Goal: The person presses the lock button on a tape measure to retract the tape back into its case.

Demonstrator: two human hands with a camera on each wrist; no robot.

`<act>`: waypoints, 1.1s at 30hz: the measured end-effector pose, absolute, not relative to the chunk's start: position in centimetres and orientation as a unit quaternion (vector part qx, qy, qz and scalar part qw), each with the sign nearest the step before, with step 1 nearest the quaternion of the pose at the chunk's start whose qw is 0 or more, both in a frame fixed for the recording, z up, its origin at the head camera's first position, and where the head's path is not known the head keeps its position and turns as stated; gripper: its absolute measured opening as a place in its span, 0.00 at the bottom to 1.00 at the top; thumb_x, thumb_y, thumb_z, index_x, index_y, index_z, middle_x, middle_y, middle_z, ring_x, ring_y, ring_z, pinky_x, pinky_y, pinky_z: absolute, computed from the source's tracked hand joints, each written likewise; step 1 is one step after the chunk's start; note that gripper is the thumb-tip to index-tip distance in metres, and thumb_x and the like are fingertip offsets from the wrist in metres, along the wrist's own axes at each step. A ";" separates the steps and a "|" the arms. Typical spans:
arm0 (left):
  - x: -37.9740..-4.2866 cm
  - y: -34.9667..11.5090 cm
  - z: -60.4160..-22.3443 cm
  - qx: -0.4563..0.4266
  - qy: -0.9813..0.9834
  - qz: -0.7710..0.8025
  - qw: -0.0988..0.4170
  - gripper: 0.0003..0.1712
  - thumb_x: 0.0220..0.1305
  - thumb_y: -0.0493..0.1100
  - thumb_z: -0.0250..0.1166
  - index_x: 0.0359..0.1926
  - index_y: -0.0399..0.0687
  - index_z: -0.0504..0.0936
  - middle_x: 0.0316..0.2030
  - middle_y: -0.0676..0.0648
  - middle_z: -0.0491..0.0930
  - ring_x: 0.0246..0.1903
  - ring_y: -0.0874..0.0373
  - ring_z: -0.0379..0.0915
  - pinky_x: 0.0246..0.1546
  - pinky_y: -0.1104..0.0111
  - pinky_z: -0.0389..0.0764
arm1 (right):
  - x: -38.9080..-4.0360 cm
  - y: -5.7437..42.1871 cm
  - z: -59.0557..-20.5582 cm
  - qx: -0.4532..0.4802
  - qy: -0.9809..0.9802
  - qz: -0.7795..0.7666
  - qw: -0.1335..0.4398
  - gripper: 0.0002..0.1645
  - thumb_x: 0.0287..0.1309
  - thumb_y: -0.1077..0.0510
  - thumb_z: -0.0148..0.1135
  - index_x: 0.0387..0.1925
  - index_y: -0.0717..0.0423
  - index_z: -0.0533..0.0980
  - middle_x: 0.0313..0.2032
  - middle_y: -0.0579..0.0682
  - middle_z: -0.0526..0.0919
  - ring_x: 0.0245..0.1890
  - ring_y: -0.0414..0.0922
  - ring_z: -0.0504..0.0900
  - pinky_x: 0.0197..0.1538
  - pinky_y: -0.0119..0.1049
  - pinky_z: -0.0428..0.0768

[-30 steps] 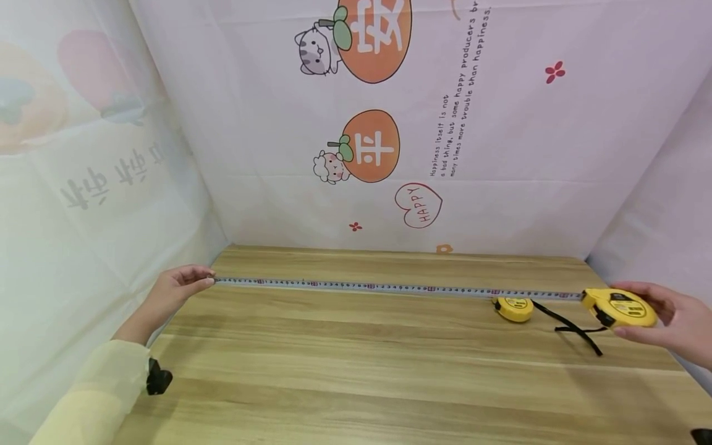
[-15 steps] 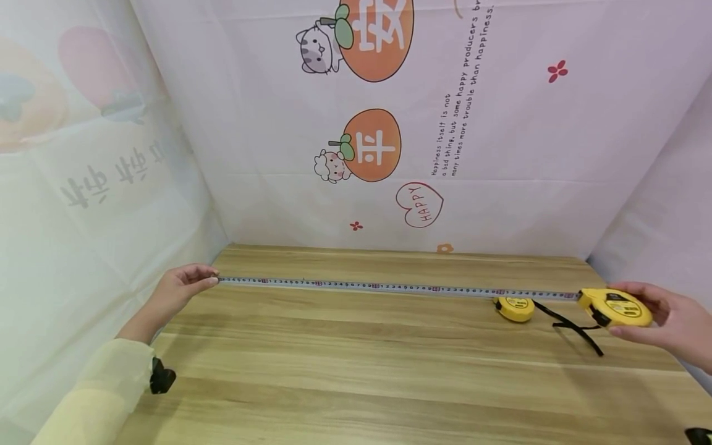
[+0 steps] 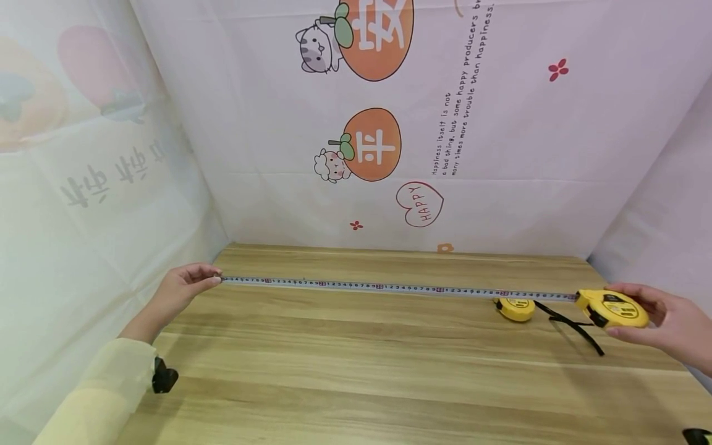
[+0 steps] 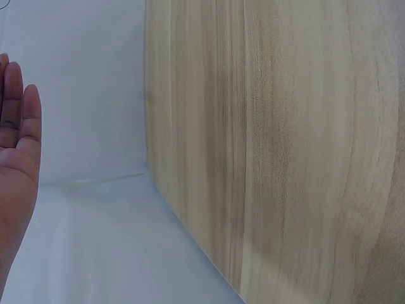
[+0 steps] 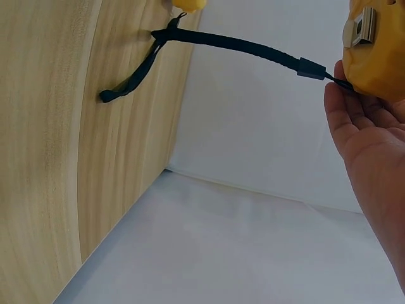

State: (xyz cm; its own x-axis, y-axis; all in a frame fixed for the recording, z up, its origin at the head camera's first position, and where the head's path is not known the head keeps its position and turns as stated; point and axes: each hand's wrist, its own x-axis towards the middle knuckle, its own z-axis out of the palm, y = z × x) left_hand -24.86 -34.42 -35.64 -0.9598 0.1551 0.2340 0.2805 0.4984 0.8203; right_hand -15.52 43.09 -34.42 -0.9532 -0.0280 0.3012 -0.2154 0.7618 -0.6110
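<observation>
In the head view, my left hand (image 3: 186, 290) pinches the free end of a tape measure's blade between thumb and fingers. The silvery blade (image 3: 350, 285) runs nearly straight across, above the wooden table. At its other end my right hand (image 3: 664, 318) grips the yellow case of the tape measure (image 3: 617, 308). Below the blade lies a second, smaller yellow tape measure (image 3: 515, 309), just left of the held one. In the right wrist view a black strap (image 5: 240, 44) hangs from the held case. The left wrist view shows my left hand only partly, its fingertips cut off.
The wooden table (image 3: 389, 371) fills the lower part of the head view. White printed cloth (image 3: 500, 204) stands along its back, left and right edges. A black camera mount (image 3: 164, 375) sits at my left wrist.
My left hand has drifted slightly right and my right hand slightly left. A little less blade shows outside the case. The smaller tape measure stays on the table.
</observation>
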 end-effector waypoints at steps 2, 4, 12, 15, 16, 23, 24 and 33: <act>-25.0 -34.4 -35.6 -0.124 -0.865 -0.482 0.062 0.20 0.69 0.45 0.63 0.52 0.32 0.78 0.40 0.59 0.82 0.41 0.65 0.77 0.40 0.77 0.76 | -15.5 43.1 -34.5 0.065 -0.928 0.339 0.137 0.40 0.48 0.64 0.75 0.58 0.75 0.64 0.42 0.17 0.66 0.37 0.18 0.68 0.32 0.19 0.72; -25.1 -34.4 -35.6 -0.125 -0.864 -0.483 0.061 0.20 0.69 0.45 0.63 0.52 0.32 0.78 0.40 0.59 0.82 0.41 0.66 0.76 0.41 0.77 0.76 | -15.5 43.1 -34.6 0.065 -0.928 0.340 0.137 0.39 0.48 0.64 0.76 0.57 0.73 0.65 0.42 0.17 0.66 0.37 0.18 0.68 0.32 0.19 0.73; -25.2 -34.0 -35.6 -0.134 -0.861 -0.487 0.062 0.19 0.68 0.45 0.63 0.49 0.33 0.79 0.40 0.59 0.82 0.41 0.65 0.77 0.42 0.75 0.77 | -15.4 43.0 -34.4 0.063 -0.931 0.333 0.131 0.43 0.48 0.63 0.76 0.59 0.78 0.62 0.42 0.16 0.65 0.38 0.15 0.66 0.33 0.17 0.71; -25.3 -33.9 -35.6 -0.135 -0.862 -0.485 0.060 0.19 0.68 0.47 0.64 0.48 0.34 0.80 0.41 0.58 0.82 0.42 0.62 0.78 0.42 0.75 0.77 | -15.4 43.0 -34.4 0.061 -0.933 0.333 0.123 0.45 0.48 0.63 0.76 0.60 0.79 0.61 0.43 0.20 0.66 0.37 0.15 0.66 0.32 0.18 0.72; -25.4 -33.8 -35.7 -0.134 -0.863 -0.484 0.059 0.18 0.68 0.47 0.64 0.47 0.35 0.80 0.41 0.58 0.82 0.42 0.62 0.77 0.42 0.75 0.77 | -15.5 43.0 -34.3 0.060 -0.934 0.333 0.119 0.45 0.49 0.63 0.76 0.61 0.79 0.60 0.44 0.23 0.67 0.37 0.15 0.66 0.32 0.18 0.72; -25.5 -33.5 -35.5 -0.135 -0.866 -0.478 0.058 0.19 0.67 0.48 0.64 0.47 0.35 0.80 0.41 0.58 0.82 0.42 0.62 0.78 0.42 0.75 0.77 | -15.6 42.8 -34.1 0.061 -0.936 0.332 0.103 0.46 0.50 0.61 0.75 0.62 0.79 0.59 0.44 0.28 0.68 0.37 0.16 0.68 0.32 0.20 0.75; -25.5 -33.5 -35.5 -0.134 -0.866 -0.478 0.058 0.19 0.67 0.48 0.64 0.47 0.35 0.80 0.41 0.58 0.82 0.42 0.61 0.78 0.42 0.75 0.77 | -15.7 42.7 -34.1 0.064 -0.935 0.334 0.104 0.46 0.50 0.62 0.75 0.62 0.79 0.59 0.44 0.28 0.68 0.37 0.17 0.69 0.32 0.20 0.75; -25.5 -33.3 -35.6 -0.134 -0.860 -0.490 0.053 0.17 0.67 0.47 0.65 0.46 0.36 0.81 0.40 0.57 0.83 0.42 0.61 0.78 0.41 0.76 0.77 | -16.0 42.5 -34.6 0.076 -0.931 0.340 0.113 0.44 0.50 0.63 0.74 0.61 0.79 0.59 0.45 0.17 0.62 0.37 0.17 0.68 0.32 0.21 0.75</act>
